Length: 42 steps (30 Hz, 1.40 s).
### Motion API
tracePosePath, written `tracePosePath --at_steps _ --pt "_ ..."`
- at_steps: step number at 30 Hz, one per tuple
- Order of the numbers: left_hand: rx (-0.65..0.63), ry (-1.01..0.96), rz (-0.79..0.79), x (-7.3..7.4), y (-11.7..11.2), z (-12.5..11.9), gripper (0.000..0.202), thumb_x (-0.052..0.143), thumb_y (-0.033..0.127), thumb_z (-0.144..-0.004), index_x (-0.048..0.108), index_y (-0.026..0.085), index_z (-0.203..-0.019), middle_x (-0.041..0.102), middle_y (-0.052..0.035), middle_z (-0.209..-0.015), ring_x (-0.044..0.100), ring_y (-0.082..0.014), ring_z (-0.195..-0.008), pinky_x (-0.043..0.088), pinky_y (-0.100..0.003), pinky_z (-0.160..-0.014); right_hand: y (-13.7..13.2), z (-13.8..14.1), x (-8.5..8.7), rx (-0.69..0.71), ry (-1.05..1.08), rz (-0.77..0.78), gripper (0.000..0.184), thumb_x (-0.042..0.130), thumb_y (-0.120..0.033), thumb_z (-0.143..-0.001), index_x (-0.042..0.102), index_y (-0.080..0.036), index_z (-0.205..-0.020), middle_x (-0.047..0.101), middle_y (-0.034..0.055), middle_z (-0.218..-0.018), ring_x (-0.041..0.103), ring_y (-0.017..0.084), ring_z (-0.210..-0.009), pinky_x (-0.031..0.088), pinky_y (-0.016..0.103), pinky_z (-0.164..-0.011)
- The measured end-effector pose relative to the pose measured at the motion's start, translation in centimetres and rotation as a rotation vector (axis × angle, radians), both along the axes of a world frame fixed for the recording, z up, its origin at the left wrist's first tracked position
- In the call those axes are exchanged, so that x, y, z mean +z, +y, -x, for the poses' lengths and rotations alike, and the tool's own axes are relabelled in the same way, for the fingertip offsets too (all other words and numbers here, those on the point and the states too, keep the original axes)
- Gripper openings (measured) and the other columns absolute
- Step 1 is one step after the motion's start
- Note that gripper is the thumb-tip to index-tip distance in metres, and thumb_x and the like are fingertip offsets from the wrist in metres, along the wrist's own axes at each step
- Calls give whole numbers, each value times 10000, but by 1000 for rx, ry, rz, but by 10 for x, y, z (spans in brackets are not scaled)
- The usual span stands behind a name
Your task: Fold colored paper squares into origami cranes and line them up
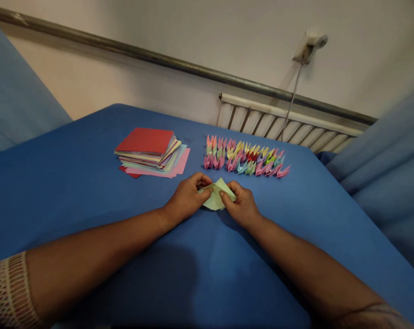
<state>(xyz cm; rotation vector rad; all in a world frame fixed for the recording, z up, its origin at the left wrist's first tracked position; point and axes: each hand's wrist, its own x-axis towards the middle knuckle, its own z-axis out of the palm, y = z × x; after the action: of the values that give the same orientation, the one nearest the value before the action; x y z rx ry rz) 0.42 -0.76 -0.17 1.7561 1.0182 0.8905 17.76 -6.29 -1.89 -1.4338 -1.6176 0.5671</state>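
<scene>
Between my two hands is a pale green sheet of paper [216, 199], partly folded, with one corner pointing up and away from me. My left hand [192, 194] pinches its left side, thumb on top and fingers curled behind. On the right side, my right hand [241, 201] grips the paper in the same way, its thumb pressed on the near face. The fingertips behind the sheet are partly hidden. Just beyond my hands stand rows of small folded paper cranes [244, 157] in pink, yellow, green, blue and red.
A stack of coloured paper squares [147, 141], red on top, lies at the back left on the blue-covered table [100, 265]. Behind the table are a wall pipe [179, 65], a white radiator [261, 119] and a wall socket with a cord [307, 48]. Blue curtains [391, 183] hang at both sides.
</scene>
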Motion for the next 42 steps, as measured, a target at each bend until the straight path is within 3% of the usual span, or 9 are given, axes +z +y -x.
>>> tracePosePath --at_steps 5,8,11,15,19,25,31,36,42 --pt "47 79 -53 3 1 1 93 560 211 -758 619 191 -827 661 6 -799 617 -157 -734 489 -270 -685 4 0 -6 17 227 65 229 562 -264 -828 586 -234 -1054 673 -4 -804 594 162 -635 448 273 -587" --pt "-10 -6 -28 2 1 2 141 541 194 -731 619 191 -848 677 -7 -891 628 -169 -807 496 -278 -735 6 -3 -6 114 330 99 445 547 -242 -833 522 -268 -1277 690 5 -880 599 159 -642 466 276 -601" --pt "-84 -68 52 4 0 2 180 545 191 -697 626 187 -859 682 -19 -961 624 -169 -826 490 -279 -733 6 -4 -2 176 353 55 495 524 -236 -847 511 -292 -1339 685 21 -1042 627 173 -798 490 296 -704" --pt "-151 -60 200 13 -4 2 226 627 287 -710 657 175 -904 663 -2 -812 581 -146 -684 453 -261 -642 5 -4 1 156 341 1 357 516 -223 -827 663 -278 -1148 679 16 -1103 621 192 -953 477 323 -831" --pt "-106 -135 279 15 -2 2 264 672 417 -737 674 163 -812 632 1 -732 557 -136 -667 429 -245 -616 4 -8 3 176 380 51 192 543 -255 -818 699 -229 -928 677 9 -857 599 166 -749 464 287 -699" --pt "-27 -231 329 11 4 1 273 724 411 -708 671 155 -789 651 -11 -746 556 -127 -654 423 -238 -598 2 -16 9 268 338 71 201 622 -402 -828 655 -217 -899 623 12 -827 555 159 -722 442 276 -669" --pt "-38 -244 335 9 6 1 282 716 431 -724 683 160 -791 626 8 -706 511 -106 -606 370 -223 -556 4 -14 6 254 240 -30 191 713 -375 -770 655 -221 -867 608 18 -870 570 169 -785 455 296 -739" --pt "-194 -167 336 13 7 7 391 668 522 -762 699 168 -924 655 -2 -767 556 -133 -661 417 -241 -608 8 -17 5 188 352 28 253 670 -451 -800 668 -203 -849 632 9 -818 566 155 -730 450 283 -706" --pt "-322 33 151 16 7 11 448 788 416 -643 687 188 -1015 687 -12 -906 599 -154 -768 465 -265 -708 13 -21 4 139 441 87 302 683 -490 -776 668 -190 -812 646 6 -764 568 148 -703 448 279 -701"
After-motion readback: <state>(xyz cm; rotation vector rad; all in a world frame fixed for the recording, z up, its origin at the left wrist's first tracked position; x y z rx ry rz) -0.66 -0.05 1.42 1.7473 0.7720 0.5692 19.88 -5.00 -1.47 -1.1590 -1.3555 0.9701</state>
